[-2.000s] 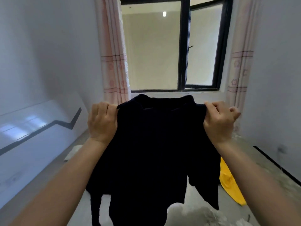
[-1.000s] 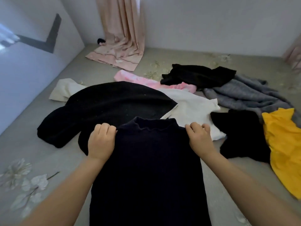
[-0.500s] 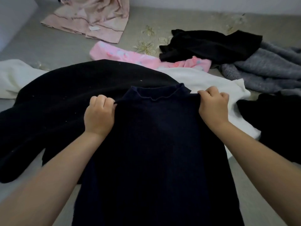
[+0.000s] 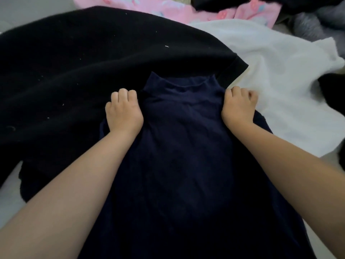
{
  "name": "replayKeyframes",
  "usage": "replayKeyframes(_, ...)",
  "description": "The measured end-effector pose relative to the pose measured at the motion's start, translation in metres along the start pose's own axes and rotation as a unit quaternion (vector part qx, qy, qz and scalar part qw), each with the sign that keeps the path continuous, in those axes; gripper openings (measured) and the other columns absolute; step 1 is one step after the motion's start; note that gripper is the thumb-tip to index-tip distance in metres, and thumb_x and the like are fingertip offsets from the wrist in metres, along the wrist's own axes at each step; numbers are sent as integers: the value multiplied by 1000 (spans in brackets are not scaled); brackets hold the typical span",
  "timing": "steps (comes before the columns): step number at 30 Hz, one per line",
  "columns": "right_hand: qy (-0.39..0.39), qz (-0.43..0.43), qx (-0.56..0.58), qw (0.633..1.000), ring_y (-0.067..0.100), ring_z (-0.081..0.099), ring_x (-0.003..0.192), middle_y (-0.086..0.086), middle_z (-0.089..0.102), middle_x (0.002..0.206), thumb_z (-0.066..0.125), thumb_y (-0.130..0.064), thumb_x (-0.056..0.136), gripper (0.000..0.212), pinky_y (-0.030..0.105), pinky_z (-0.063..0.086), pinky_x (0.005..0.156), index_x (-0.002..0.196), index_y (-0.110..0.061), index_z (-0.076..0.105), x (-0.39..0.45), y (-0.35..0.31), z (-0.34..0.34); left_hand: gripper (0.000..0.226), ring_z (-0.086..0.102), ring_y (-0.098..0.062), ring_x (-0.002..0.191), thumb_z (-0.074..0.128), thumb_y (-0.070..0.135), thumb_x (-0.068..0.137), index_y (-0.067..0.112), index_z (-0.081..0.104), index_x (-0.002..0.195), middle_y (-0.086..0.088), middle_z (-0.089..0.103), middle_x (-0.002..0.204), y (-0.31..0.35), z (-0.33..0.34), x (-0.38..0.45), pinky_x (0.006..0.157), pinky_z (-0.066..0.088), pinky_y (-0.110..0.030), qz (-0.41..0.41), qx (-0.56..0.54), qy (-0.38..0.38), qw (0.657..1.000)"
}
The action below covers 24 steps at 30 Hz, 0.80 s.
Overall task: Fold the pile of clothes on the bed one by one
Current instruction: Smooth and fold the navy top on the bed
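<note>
A dark navy high-neck top (image 4: 183,146) lies spread out in front of me, its collar pointing away, partly over a big black garment. My left hand (image 4: 123,111) grips its left shoulder with curled fingers. My right hand (image 4: 239,105) grips its right shoulder the same way. Both forearms lie over the top's sides, and its sleeves are hidden.
A large black fleecy garment (image 4: 84,68) covers the left and middle. A white garment (image 4: 276,75) lies to the right, a pink patterned one (image 4: 186,10) behind it, grey knitwear (image 4: 313,21) at the far right. Pale bed surface (image 4: 9,193) shows at the lower left.
The navy top went from being held up in the air to lying flat on the bed. Both hands came down with it, and my view has dropped closer.
</note>
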State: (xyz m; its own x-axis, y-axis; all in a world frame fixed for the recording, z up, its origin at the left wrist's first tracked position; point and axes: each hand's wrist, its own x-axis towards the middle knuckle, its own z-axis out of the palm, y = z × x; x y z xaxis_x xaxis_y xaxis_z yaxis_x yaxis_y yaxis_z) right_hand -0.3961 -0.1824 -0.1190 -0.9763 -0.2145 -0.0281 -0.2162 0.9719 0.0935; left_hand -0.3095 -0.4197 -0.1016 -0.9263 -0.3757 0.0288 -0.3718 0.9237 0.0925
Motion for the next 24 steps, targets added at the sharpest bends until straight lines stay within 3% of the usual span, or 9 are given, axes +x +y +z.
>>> replayKeyframes(4, -43, -10, -22, 999, 35, 43, 110, 21, 49, 119, 35, -2, 87, 36, 43, 25, 98, 122, 3, 42, -6, -3, -22, 38, 37, -33, 117, 39, 17, 95, 3, 39, 130, -17, 42, 130, -2, -18, -9, 88, 34, -41, -14, -63, -41, 997)
replayKeyframes(7, 9, -35, 55, 998, 37, 37, 124, 24, 42, 134, 33, -7, 86, 48, 50, 20, 104, 133, 4, 36, -46, -12, -38, 60, 22, -30, 135, 47, 24, 92, 3, 23, 142, -16, 25, 147, -9, -31, -55, 109, 18, -42, -14, -85, -29, 996)
replayKeyframes(11, 96, -206, 135, 964, 43, 49, 118, 24, 54, 126, 48, -16, 83, 41, 63, 33, 95, 119, 3, 57, -135, -37, -45, 68, 10, -32, 140, 53, 25, 89, -1, 20, 142, -20, 17, 150, -23, -37, -149, 112, 8, -46, -75, -114, -38, 990)
replayKeyframes(14, 46, -270, 161, 948, 42, 50, 117, 21, 55, 127, 44, -26, 84, 44, 63, 35, 92, 117, -3, 61, -200, -58, -36, 75, 9, -34, 140, 57, 27, 87, -4, 16, 142, -22, 15, 150, -33, -32, -220, 112, 10, -46, -130, -130, -95, 978)
replayKeyframes(17, -6, -263, 181, 948, 44, 45, 122, 21, 50, 132, 54, -24, 84, 42, 65, 31, 95, 121, -3, 58, -251, -75, -28, 84, 5, -29, 141, 55, 36, 87, -3, 7, 143, -19, 7, 153, -42, -27, -284, 113, 9, -42, -183, -130, -187, 956)
replayKeyframes(20, -85, -236, 201, 947, 44, 35, 129, 20, 43, 139, 54, -22, 85, 47, 64, 22, 100, 128, -4, 51, -299, -86, -17, 78, 12, -29, 140, 57, 39, 85, 0, 20, 142, -16, 13, 152, -50, -22, -341, 111, 16, -42, -192, -126, -258, 938)
replayKeyframes(22, -140, -233, 199, 942, 43, 27, 134, 18, 36, 144, 51, -25, 88, 48, 63, 15, 103, 132, -7, 46, -324, -91, -7, 65, 27, -34, 133, 62, 32, 83, -1, 39, 134, -19, 30, 146, -54, -22, -364, 105, 26, -46, -188, -134, -242, 942)
replayKeyframes(24, -180, -232, 173, 940, 42, 23, 136, 16, 32, 147, 52, -26, 90, 50, 62, 12, 106, 135, -9, 43, -343, -93, 2, 45, 45, -40, 114, 66, 23, 81, -6, 56, 115, -24, 51, 124, -58, -18, -378, 88, 39, -47, -185, -148, -203, 950)
